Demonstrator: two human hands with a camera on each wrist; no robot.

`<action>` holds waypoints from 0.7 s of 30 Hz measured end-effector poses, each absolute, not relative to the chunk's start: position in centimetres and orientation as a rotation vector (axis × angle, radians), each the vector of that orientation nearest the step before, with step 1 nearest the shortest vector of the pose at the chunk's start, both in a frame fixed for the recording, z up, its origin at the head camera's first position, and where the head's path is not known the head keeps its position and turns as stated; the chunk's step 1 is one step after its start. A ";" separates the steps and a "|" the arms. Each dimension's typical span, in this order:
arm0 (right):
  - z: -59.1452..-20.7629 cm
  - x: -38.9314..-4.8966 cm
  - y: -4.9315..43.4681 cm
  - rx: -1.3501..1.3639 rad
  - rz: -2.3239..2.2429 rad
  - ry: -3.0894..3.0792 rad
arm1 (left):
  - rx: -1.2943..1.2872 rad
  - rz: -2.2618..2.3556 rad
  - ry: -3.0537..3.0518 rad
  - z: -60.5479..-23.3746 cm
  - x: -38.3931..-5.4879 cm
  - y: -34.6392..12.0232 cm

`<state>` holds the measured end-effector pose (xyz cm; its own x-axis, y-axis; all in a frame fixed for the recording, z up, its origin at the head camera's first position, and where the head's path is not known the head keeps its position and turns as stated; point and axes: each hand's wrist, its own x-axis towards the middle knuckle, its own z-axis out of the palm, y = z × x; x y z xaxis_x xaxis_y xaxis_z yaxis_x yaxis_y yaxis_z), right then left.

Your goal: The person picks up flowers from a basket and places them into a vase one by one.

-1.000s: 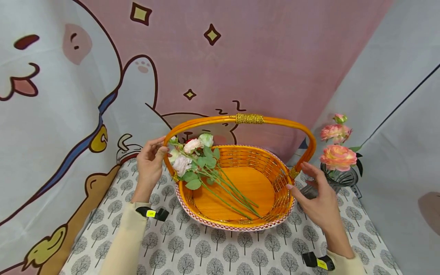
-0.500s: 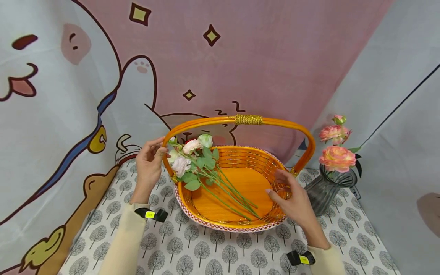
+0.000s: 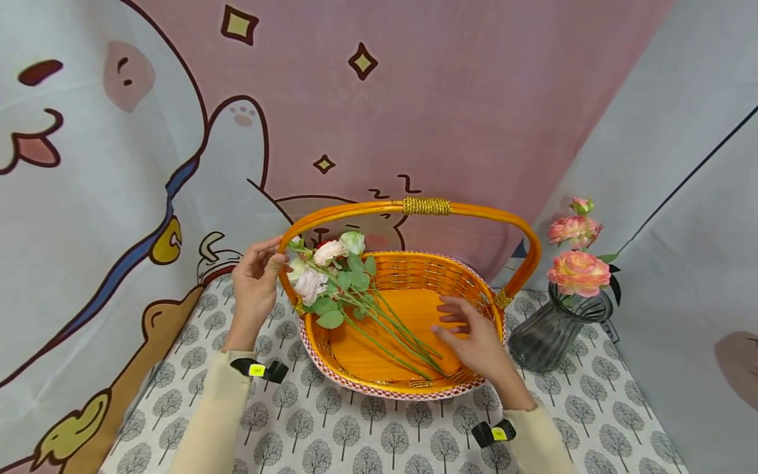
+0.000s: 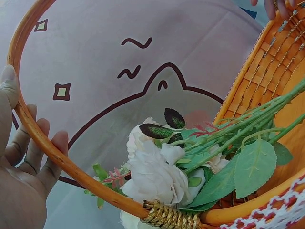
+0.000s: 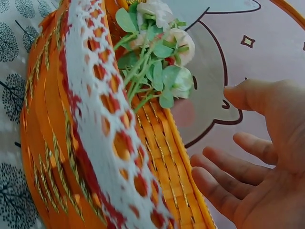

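An orange woven basket (image 3: pixel 435 270) with a tall arched handle (image 3: pixel 349 212) stands on the cloth. Several artificial flowers (image 3: pixel 312 286), white and pale pink, lie in it, heads at the left rim and green stems (image 3: pixel 391 342) slanting toward the front right. My left hand (image 3: pixel 254 276) holds the left side of the handle between thumb and fingers; the left wrist view shows the fingertips (image 4: pixel 58 143) against the cane. Over the right part of the basket, my right hand (image 3: pixel 474 339) has its fingers spread and holds nothing, near the stem ends.
A grey glass vase (image 3: pixel 543 339) with pink-and-yellow flowers (image 3: pixel 577 271) stands right of the basket. The table bears a tree-print cloth (image 3: pixel 349 431). Behind it hangs a pink curtain (image 3: pixel 462 118) with cartoon figures, and a pale curtain (image 3: pixel 693 263) hangs on the right.
My right hand has moved left from beside the handle's right end to above the basket's inside, uncovering the vase. My left hand stays at the handle.
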<state>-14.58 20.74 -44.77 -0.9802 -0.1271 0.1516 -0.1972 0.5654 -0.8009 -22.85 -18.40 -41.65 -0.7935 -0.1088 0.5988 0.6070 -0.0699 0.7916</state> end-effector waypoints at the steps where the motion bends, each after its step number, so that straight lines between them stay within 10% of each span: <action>1: -44.8 -14.7 20.5 0.283 1.412 -2.715 | -0.536 -1.912 -1.719 -41.7 -22.9 -18.4; 21: -44.2 -17.0 17.4 0.301 1.476 -2.853 | -0.543 -1.906 -1.713 -41.7 -23.0 -18.5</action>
